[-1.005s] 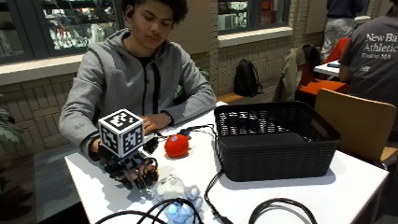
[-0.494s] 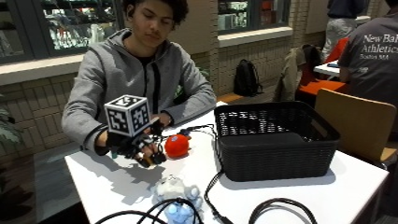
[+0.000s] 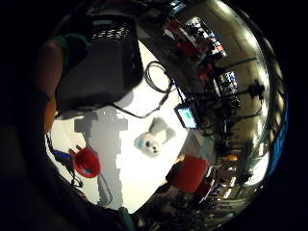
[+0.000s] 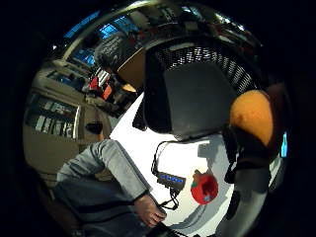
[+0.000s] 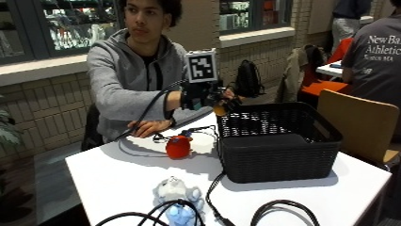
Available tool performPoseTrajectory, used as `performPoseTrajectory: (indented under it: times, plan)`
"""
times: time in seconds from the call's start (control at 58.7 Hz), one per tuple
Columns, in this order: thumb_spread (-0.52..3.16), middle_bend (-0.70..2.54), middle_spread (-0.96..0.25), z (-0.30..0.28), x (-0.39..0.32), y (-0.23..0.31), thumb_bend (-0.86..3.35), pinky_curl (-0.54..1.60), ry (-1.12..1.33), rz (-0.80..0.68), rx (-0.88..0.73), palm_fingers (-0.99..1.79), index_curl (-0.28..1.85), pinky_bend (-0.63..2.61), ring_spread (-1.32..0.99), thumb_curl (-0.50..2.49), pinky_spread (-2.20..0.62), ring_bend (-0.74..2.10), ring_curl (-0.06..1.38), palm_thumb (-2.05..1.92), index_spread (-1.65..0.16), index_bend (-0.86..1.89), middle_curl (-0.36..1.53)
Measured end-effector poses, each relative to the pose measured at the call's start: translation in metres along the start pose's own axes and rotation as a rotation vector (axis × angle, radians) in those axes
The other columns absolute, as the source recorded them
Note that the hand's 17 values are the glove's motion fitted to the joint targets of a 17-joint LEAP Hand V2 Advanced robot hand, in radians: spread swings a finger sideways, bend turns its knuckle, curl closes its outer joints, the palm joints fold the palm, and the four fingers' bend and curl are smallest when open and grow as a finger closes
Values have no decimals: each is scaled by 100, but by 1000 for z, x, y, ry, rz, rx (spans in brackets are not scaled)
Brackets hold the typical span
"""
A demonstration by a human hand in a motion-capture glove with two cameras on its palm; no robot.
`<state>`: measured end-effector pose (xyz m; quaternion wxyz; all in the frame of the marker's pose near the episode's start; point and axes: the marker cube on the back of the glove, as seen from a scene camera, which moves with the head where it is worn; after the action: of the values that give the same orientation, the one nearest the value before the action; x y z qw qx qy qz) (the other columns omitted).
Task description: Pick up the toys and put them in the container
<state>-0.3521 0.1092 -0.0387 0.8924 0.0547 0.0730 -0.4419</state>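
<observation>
With an orange toy point(image 5: 219, 110) held in my hand point(image 5: 204, 95) at the basket point(image 5: 276, 149) rim, I next release it inside.

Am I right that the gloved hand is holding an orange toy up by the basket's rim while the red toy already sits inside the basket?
Not quite. The red toy is not inside the basket; it lies on the white table beside it, as the outside view shows. The rest holds: the gloved right hand holds the orange toy up by the basket's rim.
</observation>
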Motion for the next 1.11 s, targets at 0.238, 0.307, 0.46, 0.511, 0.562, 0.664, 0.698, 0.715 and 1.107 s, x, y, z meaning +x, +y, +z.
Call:
performPoseTrajectory:
  times: [0.238,0.307,0.46,0.511,0.562,0.664,0.698,0.715,1.107]
  plan:
    - [155,31,-12,25,-8,-67,37,32,219,101,-96,35,62,56,-21,37,-12,21,27,56,-10,86,51]
    - [155,29,-12,27,-2,-68,37,32,261,48,-109,33,62,57,-21,37,-13,21,28,56,-10,86,52]
    - [155,27,-12,27,-6,-65,36,33,206,117,-100,33,62,58,-21,37,-13,21,29,54,-11,85,54]
    - [154,27,-11,26,-4,-62,34,33,183,145,-78,32,62,59,-21,37,-13,22,30,53,-11,83,54]
    - [153,28,-11,24,-1,-59,32,34,171,144,-53,29,60,61,-21,36,-13,24,31,49,-11,75,55]
    - [147,33,-10,20,4,-49,22,37,130,148,-47,21,55,69,-21,32,-13,32,34,36,-12,47,57]
    - [145,34,-9,18,6,-45,19,37,119,141,-47,19,52,71,-20,31,-13,35,35,32,-12,37,58]
    - [143,35,-9,18,7,-43,18,38,117,136,-48,16,49,73,-20,31,-13,37,36,30,-13,28,58]
    - [140,34,-4,44,31,103,7,38,137,147,-118,18,43,78,-17,29,-11,41,39,23,-20,21,59]
